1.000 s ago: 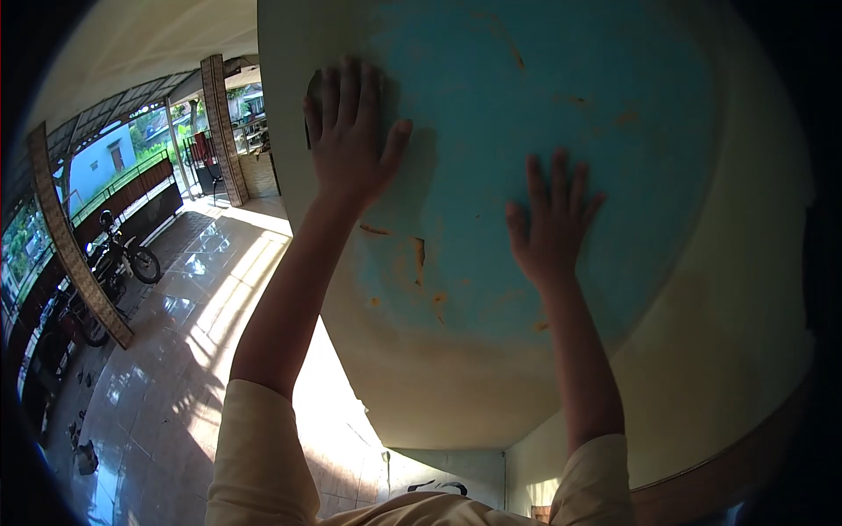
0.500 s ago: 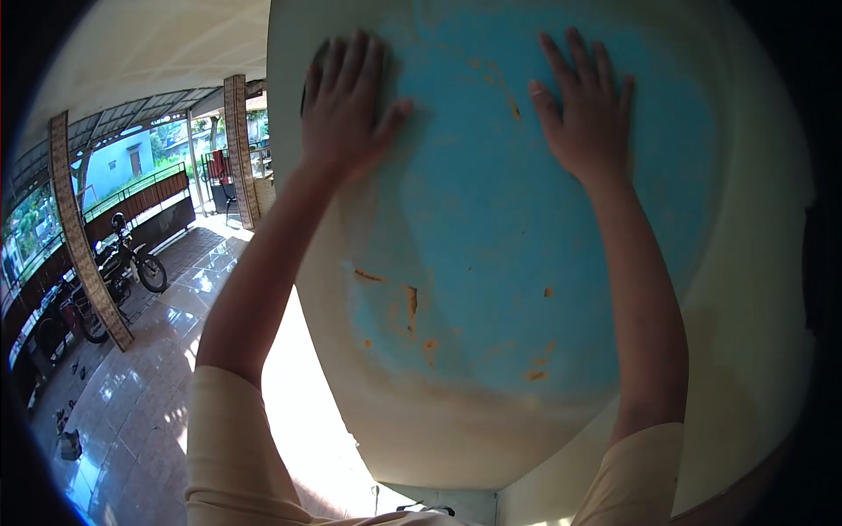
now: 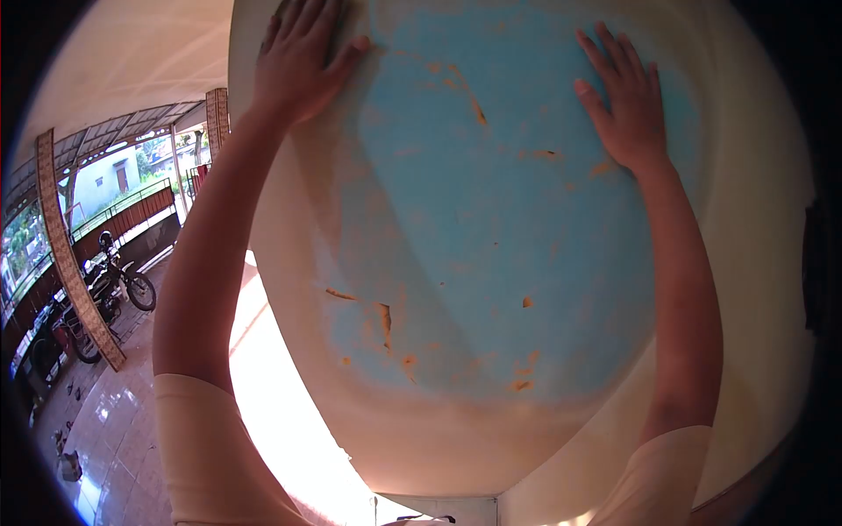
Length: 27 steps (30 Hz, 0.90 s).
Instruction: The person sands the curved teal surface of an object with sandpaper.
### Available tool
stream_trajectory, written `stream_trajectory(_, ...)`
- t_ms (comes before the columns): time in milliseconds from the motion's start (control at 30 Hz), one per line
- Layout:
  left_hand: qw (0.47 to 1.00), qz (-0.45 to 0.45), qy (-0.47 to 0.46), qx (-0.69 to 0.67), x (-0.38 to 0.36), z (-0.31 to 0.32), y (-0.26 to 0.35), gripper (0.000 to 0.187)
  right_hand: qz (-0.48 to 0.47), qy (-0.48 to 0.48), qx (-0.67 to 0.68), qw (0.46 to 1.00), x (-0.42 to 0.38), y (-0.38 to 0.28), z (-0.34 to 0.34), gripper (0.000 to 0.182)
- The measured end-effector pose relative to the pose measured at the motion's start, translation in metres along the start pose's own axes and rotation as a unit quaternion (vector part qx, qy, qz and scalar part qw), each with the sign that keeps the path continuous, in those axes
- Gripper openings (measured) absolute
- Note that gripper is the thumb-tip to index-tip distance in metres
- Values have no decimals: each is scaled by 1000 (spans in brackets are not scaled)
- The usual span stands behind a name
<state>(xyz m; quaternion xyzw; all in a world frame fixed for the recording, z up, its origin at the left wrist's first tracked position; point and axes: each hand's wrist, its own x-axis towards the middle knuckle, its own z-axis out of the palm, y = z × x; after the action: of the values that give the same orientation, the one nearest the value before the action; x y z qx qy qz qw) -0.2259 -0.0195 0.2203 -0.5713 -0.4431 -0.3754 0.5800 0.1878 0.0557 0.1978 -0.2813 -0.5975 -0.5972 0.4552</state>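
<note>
A large cream-coloured surface [image 3: 421,451] fills the middle of the view, with a wide light-blue patch [image 3: 456,210] on it. Orange-brown chips and cracks [image 3: 386,323] mark the patch in several places. My left hand [image 3: 303,66] lies at the upper left of the surface, just left of the blue, its fingertips cut off by the top of the frame. At the upper right, my right hand [image 3: 633,110] rests over the blue with fingers spread. Both palms face the surface, and neither hand shows anything held.
Left of the surface, a glossy tiled floor [image 3: 123,443] runs out to a porch. A motorcycle [image 3: 118,280] is parked beyond a tilted-looking pillar [image 3: 74,245], near a low fence [image 3: 132,215]. Bright sunlight falls on the floor by the surface's left edge.
My hands have moved farther apart: the left up and to the left, the right to the right. The view has shifted slightly, and more chips show near my right hand.
</note>
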Motion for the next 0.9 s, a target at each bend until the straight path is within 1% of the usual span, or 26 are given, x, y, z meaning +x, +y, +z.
stream_trajectory(33,1000,-24,-7,4,6,0,2,80,2,-2,-2,1000,-1,-3,1,58)
stream_trajectory(67,1000,-19,-7,0,12,2,9,80,13,11,-4,1000,-3,-4,2,56)
stream_trajectory(133,996,-90,10,18,27,-1,33,81,25,22,-12,999,2,-15,-8,54)
stream_trajectory(167,992,-127,-5,21,37,-2,53,83,66,-61,-18,996,6,-23,-21,61)
stream_trajectory(200,992,-127,-4,17,44,2,71,83,106,-144,-24,984,8,-25,-29,70)
stream_trajectory(233,994,-107,18,2,50,7,88,83,106,-145,-28,983,4,-17,-22,70)
stream_trajectory(267,995,-87,39,-12,54,12,106,84,91,-57,15,994,-3,-6,-5,60)
stream_trajectory(300,997,-45,53,-36,57,18,127,83,76,34,57,995,-7,3,6,52)
stream_trajectory(333,996,-4,67,-58,57,23,147,82,77,34,53,995,-7,10,9,52)
stream_trajectory(367,996,-1,67,-60,55,24,166,82,114,44,48,991,-8,14,13,52)
stream_trajectory(400,995,47,57,-74,50,24,184,82,150,54,43,986,-10,14,13,51)
stream_trajectory(433,990,95,50,-86,50,23,192,81,151,56,41,986,-10,16,14,51)
stream_trajectory(467,990,96,51,-86,52,21,189,81,160,52,37,985,-11,17,14,52)
stream_trajectory(533,980,182,37,-71,55,19,173,80,167,47,35,984,-12,16,13,53)
stream_trajectory(567,980,182,37,-71,58,19,162,80,146,42,21,988,-13,16,12,53)
stream_trajectory(600,982,174,48,-45,64,20,148,80,124,38,5,991,-15,19,10,54)
stream_trajectory(633,984,167,58,-21,69,22,133,79,124,37,5,992,-19,24,6,54)
stream_trajectory(700,991,111,66,21,83,26,100,79,47,-19,41,998,-30,40,-6,57)
stream_trajectory(733,991,111,67,19,89,21,96,79,47,-20,38,998,-36,44,-7,57)
stream_trajectory(800,1000,10,18,10,99,13,96,78,44,-21,15,999,-44,47,-11,57)
stream_trajectory(833,1000,10,19,9,100,14,103,78,43,-22,13,999,-46,46,-12,57)
stream_trajectory(900,998,-50,37,-7,103,14,120,78,73,-8,7,997,-46,39,-11,56)
